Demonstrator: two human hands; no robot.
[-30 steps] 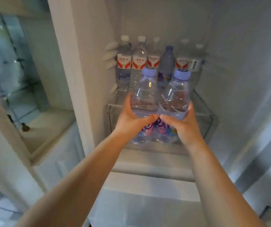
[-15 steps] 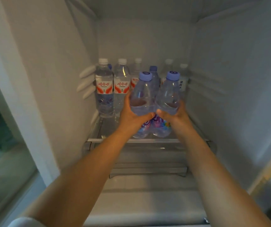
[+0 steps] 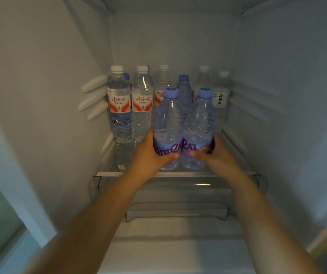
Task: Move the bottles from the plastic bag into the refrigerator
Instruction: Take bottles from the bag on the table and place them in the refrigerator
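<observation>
Two clear water bottles with blue caps stand upright side by side near the front of the refrigerator's glass shelf [image 3: 237, 155]. My left hand [image 3: 150, 153] grips the left bottle [image 3: 167, 123] around its purple label. My right hand [image 3: 216, 155] grips the right bottle [image 3: 199, 123] the same way. Both bottle bases look level with the shelf; I cannot tell whether they touch it. The plastic bag is out of view.
Several more bottles stand in rows at the back of the shelf: two with red-and-white labels [image 3: 119, 104] at the left, a blue-capped one [image 3: 184, 89] in the middle, a white-labelled one [image 3: 221, 95] at the right. Below the shelf sits a transparent drawer [image 3: 178, 210]. White fridge walls close in on both sides.
Both hands have carried the two bottles further into the refrigerator and down to the shelf. My hands now hold lower on the bottles, and the view has moved closer.
</observation>
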